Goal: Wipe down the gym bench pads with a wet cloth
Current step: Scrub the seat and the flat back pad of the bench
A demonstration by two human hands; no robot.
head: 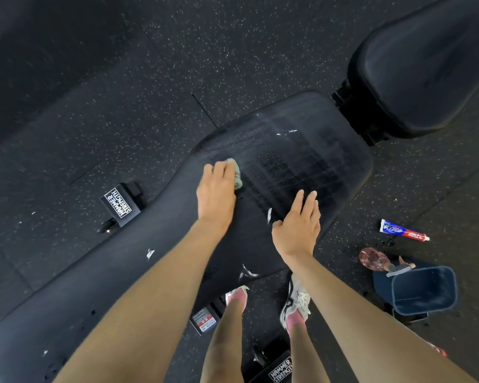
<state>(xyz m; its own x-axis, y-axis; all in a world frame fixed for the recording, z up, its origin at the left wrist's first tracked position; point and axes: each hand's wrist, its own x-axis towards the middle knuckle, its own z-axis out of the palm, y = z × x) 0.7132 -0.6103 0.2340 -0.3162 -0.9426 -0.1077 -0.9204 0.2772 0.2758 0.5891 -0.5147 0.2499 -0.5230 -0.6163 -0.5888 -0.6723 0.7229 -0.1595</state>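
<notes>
Left hand (216, 193) curls over the green cloth (237, 172) on the long pad (302, 150); right hand (297, 228) lies flat beside it, empty. Only that pad's far right end shows wet streaks. Its near left stretch and the seat pad (426, 64) look unwiped.

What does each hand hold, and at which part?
Left hand grips the bunched green cloth from above, pressing it on the bench pad; only one edge shows. Right hand holds nothing, lying flat.
</notes>
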